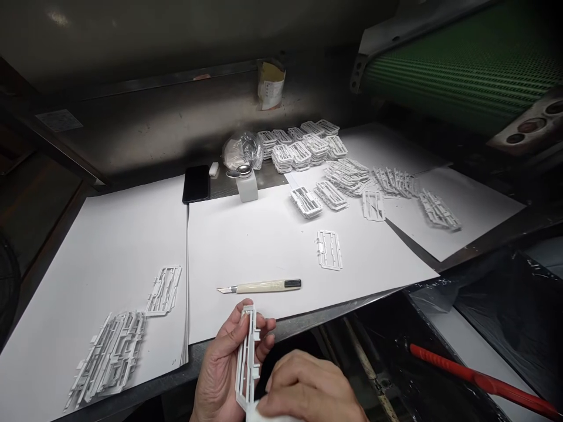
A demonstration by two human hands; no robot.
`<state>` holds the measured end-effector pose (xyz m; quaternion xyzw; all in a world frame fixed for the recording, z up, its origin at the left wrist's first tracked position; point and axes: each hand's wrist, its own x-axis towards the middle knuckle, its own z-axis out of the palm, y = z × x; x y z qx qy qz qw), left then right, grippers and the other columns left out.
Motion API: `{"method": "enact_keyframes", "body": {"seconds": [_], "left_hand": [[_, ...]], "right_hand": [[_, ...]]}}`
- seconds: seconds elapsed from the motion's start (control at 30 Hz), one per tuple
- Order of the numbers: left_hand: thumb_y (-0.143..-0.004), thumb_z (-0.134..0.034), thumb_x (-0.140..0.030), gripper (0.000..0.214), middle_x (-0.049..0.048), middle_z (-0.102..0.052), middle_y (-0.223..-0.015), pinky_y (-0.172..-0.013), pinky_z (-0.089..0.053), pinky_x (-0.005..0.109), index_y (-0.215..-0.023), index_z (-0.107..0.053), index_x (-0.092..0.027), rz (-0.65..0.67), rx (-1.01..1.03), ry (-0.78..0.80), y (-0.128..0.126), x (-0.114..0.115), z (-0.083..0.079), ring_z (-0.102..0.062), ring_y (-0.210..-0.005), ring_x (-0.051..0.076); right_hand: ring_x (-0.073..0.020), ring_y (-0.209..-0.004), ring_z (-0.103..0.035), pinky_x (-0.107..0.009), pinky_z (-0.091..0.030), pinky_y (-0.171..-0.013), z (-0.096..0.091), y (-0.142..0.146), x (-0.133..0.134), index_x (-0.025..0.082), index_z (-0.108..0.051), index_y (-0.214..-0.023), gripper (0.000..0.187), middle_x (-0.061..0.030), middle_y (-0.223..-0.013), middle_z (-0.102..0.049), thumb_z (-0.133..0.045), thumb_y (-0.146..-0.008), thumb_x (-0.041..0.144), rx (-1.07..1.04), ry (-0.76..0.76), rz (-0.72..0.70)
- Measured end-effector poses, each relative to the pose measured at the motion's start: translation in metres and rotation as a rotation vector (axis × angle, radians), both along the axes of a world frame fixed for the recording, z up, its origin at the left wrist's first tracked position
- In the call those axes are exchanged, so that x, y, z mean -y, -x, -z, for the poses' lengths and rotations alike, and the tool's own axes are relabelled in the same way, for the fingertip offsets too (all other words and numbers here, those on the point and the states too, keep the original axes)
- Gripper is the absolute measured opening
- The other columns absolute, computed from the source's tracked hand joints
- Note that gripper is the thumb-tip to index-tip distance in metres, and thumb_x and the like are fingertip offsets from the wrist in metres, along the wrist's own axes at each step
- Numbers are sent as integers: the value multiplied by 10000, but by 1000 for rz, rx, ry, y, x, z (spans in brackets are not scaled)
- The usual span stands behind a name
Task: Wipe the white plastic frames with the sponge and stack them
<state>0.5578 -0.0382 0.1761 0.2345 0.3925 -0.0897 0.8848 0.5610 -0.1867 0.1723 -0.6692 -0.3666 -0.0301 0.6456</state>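
Observation:
My left hand [225, 357] is closed round a white plastic frame [247, 357] with long slots and small tabs, held upright at the near edge of the table. Close beside it, my right hand [312, 387] grips a white, soft-looking piece [268, 414], perhaps a cloth, against the frame's lower end. Its far side is cut off by the picture edge. Just beyond my hands lies a craft knife [259, 286] with its blade pointing left. A single similar frame [329, 249] lies flat to the right of the knife.
Stacks of white frames [308, 149] fill the back right, with more piled at the left [109, 351]. A phone [196, 183], a white pump bottle [247, 186] and a plastic bag [241, 149] stand behind. A green conveyor [466, 70] overhangs the right; a red-handled tool [475, 375] lies below.

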Motion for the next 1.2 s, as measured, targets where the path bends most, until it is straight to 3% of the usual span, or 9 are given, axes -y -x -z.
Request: {"method": "enact_keyframes", "body": {"seconds": [0.07, 0.13, 0.27, 0.5, 0.67, 0.77, 0.93, 1.1, 1.2], "left_hand": [[-826, -526, -8, 216, 55, -720, -694, -636, -587, 267, -947, -616, -162, 1, 21, -39, 0, -3, -2, -721, -691, 174], [-821, -518, 6, 230, 54, -713, -696, -617, -581, 256, -937, -626, -160, -11, 51, -63, 0, -7, -3, -707, -660, 157], [-811, -519, 9, 238, 42, -675, -681, -588, -558, 238, -915, -654, -156, -21, 134, -45, -3, -13, -6, -661, -626, 131], [-788, -531, 11, 224, 26, -617, -662, -509, -509, 207, -891, -659, -141, -3, 138, 1, -5, -10, -11, -588, -544, 100], [-788, -536, 18, 239, 44, -664, -738, -509, -540, 184, -901, -672, -142, 34, 79, 27, 0, -5, -3, -635, -563, 101], [-788, -534, 21, 219, 49, -670, -736, -526, -533, 165, -852, -684, -125, 41, 116, 91, 4, -2, 4, -624, -561, 84], [-795, -521, 9, 205, 23, -604, -659, -440, -441, 139, -886, -685, -74, 60, 149, 113, 2, -1, 6, -511, -464, 41], [-782, -595, -62, 132, 16, -610, -629, -444, -430, 149, -885, -657, -117, 167, 74, -13, 0, 5, -2, -526, -451, 51], [-748, -675, -150, 226, 2, -610, -604, -432, -425, 157, -970, -634, -145, 243, 33, -218, -3, -6, -11, -541, -437, 66]], "right_hand": [[-187, -674, -637, -277, -536, -631, 3, 0, 3, 203, -675, -1034, 250, -62, -712, -648, -503, -961, 369, -14, -7, -29], [-205, -721, -640, -305, -540, -663, 0, -1, 9, 207, -664, -1048, 167, -72, -777, -658, -597, -901, 248, -98, 28, -10], [-226, -774, -642, -339, -543, -693, -9, -4, 19, 221, -648, -1075, 328, -73, -860, -664, -637, -787, 64, -177, 56, 50], [-207, -743, -651, -297, -557, -641, -17, -13, 14, 204, -668, -1030, 284, -65, -844, -666, -628, -789, 59, -126, 77, 190], [-210, -801, -648, -306, -568, -683, -26, -29, -1, 169, -676, -1030, 260, -85, -869, -672, -612, -809, 48, -40, 49, 233], [-212, -831, -637, -331, -566, -719, -22, -38, -5, 154, -669, -1059, 275, -99, -900, -665, -602, -822, 34, 33, 66, 211], [-216, -888, -624, -341, -544, -765, -10, -44, 3, 170, -656, -1072, 259, -88, -945, -646, -606, -845, 55, -9, 165, 366], [-208, -884, -632, -311, -545, -761, -8, -40, 7, 179, -648, -1066, 252, -68, -928, -656, -611, -844, 66, -1, 175, 303], [-193, -857, -647, -275, -538, -760, -4, -42, 13, 209, -660, -1037, 193, -43, -929, -672, -616, -868, 129, -37, 228, 390]]}}
